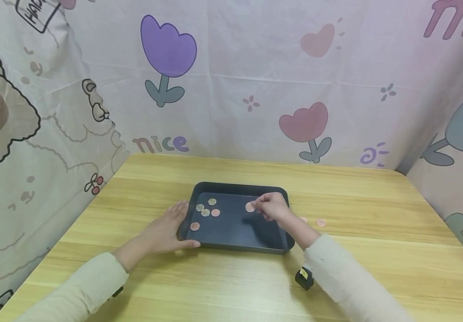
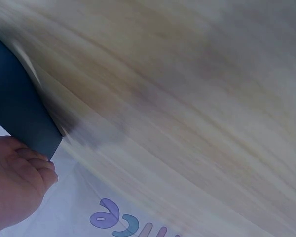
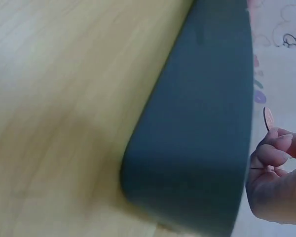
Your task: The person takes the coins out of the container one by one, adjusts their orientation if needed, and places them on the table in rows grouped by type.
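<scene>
Left hand: fingers straight, resting against tray, lower centre.
Right hand: pinching coin over tray.

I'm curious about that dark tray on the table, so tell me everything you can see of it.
The tray is dark blue-grey, rectangular with rounded corners and a low raised rim, matte like plastic. It lies flat on the wooden table. Five coins lie in its left part. The left hand rests against its left edge; the right hand holds another coin above its right part.
</scene>
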The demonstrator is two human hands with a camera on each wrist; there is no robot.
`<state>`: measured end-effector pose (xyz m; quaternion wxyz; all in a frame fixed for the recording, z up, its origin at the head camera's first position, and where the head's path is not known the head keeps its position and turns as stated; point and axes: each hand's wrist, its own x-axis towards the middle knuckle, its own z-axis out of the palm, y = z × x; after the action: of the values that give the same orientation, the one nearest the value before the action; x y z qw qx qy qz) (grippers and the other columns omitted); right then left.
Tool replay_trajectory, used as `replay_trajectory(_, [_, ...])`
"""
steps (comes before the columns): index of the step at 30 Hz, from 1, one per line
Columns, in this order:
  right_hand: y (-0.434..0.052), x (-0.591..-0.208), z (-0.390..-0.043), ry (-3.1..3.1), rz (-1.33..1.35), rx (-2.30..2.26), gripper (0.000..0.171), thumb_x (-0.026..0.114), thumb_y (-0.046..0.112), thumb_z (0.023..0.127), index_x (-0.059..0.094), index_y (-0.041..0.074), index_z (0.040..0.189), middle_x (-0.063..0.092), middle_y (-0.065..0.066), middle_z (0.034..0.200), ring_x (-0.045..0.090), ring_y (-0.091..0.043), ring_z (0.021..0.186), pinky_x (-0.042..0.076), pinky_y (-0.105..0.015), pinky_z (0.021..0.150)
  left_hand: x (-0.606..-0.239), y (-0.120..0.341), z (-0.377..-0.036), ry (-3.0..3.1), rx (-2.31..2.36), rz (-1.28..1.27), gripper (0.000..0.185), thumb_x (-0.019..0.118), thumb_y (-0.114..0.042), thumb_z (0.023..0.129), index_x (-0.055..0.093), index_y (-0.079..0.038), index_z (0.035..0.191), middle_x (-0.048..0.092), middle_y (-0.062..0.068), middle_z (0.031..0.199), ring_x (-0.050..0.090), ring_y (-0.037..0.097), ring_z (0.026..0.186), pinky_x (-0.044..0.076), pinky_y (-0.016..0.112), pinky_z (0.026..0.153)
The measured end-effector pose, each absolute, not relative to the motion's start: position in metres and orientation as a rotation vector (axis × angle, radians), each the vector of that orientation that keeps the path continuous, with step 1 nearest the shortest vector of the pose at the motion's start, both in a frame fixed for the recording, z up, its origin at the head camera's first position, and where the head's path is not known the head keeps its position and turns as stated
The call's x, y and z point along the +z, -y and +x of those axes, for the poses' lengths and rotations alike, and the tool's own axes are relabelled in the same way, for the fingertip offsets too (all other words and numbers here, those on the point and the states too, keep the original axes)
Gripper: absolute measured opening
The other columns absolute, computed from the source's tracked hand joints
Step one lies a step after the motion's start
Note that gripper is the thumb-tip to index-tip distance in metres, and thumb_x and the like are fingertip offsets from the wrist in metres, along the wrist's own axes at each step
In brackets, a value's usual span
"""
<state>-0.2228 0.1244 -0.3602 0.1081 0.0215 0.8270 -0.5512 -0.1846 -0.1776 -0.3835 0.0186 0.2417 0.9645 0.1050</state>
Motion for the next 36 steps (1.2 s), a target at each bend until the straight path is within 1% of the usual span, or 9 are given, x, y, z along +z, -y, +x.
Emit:
replay_trajectory(7, [-0.152,-0.356,-0.219,-2.428,0.094,-1.632,0.016,0.056,0.008,0.090,0.061,-0.007,0.092,0.050,0.002,0.061,0.038,-0.005,0.047,0.031,-0.014,0.043,-0.382,0.177,-0.184,-3.000,0.340,0.750,0.112,0.059,-0.070,0.072,0.025,0.010,0.142,0.024,0.026,0.150,0.023,0.040,0.139,0.026,0.048,0.114])
replay_trajectory(15, [-0.186,-0.355,-0.213,-2.412,0.124,-1.638,0.013,0.054,0.009,0.091,0.059,-0.003,0.090,0.050,0.004,0.061,0.038,-0.004,0.048,0.030,-0.015,0.043,-0.383,0.178,-0.184,-2.996,0.336,0.741,0.113,0.057,-0.072,0.071,0.024,0.010,0.142,0.023,0.025,0.150,0.023,0.040,0.139,0.026,0.049,0.114])
replay_trajectory(18, [-0.201,-0.357,-0.211,-2.410,0.116,-1.641,0.014,0.054,0.009,0.091,0.058,-0.005,0.090,0.050,0.004,0.060,0.037,-0.003,0.046,0.030,-0.015,0.043,-0.384,0.178,-0.185,-2.993,0.337,0.747,0.114,0.057,-0.072,0.072,0.023,0.009,0.143,0.023,0.026,0.150,0.022,0.040,0.139,0.025,0.049,0.114])
replay_trajectory(22, [-0.221,-0.361,-0.207,-2.443,0.145,-1.614,0.017,0.055,0.011,0.091,0.058,-0.006,0.091,0.047,0.006,0.056,0.038,-0.002,0.046,0.033,-0.014,0.044,-0.385,0.178,-0.185,-2.997,0.338,0.753,0.114,0.057,-0.072,0.072,0.023,0.009,0.143,0.023,0.026,0.150,0.022,0.040,0.139,0.025,0.049,0.114])
replay_trajectory(28, [-0.250,-0.366,-0.201,-2.469,0.207,-1.593,0.016,0.055,0.013,0.091,0.060,0.000,0.083,0.043,0.008,0.051,0.038,-0.002,0.045,0.031,-0.015,0.042,-0.385,0.178,-0.185,-3.002,0.345,0.752,0.113,0.057,-0.072,0.072,0.023,0.009,0.143,0.024,0.026,0.150,0.023,0.040,0.139,0.025,0.048,0.115])
replay_trajectory(30, [-0.260,-0.368,-0.198,-2.480,0.209,-1.575,0.018,0.054,0.014,0.091,0.061,-0.001,0.085,0.043,0.009,0.050,0.038,-0.002,0.046,0.030,-0.015,0.042,-0.385,0.178,-0.185,-3.002,0.345,0.752,0.114,0.057,-0.072,0.072,0.023,0.009,0.143,0.024,0.026,0.150,0.023,0.040,0.139,0.025,0.048,0.115])
replay_trajectory(34, [-0.281,-0.371,-0.192,-2.488,0.210,-1.540,0.025,0.053,0.015,0.092,0.059,-0.008,0.098,0.044,0.009,0.052,0.038,-0.001,0.046,0.032,-0.013,0.043,-0.384,0.178,-0.185,-2.998,0.346,0.743,0.114,0.057,-0.073,0.071,0.022,0.009,0.143,0.022,0.025,0.151,0.022,0.039,0.140,0.024,0.048,0.115])
replay_trajectory(35, [-0.287,-0.373,-0.191,-2.488,0.213,-1.533,0.025,0.052,0.015,0.092,0.059,-0.007,0.100,0.045,0.010,0.053,0.038,0.000,0.047,0.033,-0.013,0.043,-0.384,0.178,-0.185,-2.996,0.348,0.738,0.115,0.056,-0.074,0.071,0.022,0.008,0.143,0.022,0.024,0.151,0.021,0.039,0.140,0.024,0.048,0.115])
replay_trajectory(36, [-0.292,-0.374,-0.190,-2.478,0.221,-1.538,0.023,0.052,0.015,0.093,0.060,-0.006,0.098,0.046,0.010,0.054,0.038,0.000,0.047,0.033,-0.012,0.043,-0.385,0.178,-0.185,-2.994,0.348,0.732,0.115,0.056,-0.074,0.071,0.022,0.008,0.143,0.021,0.024,0.151,0.020,0.039,0.141,0.023,0.047,0.115])
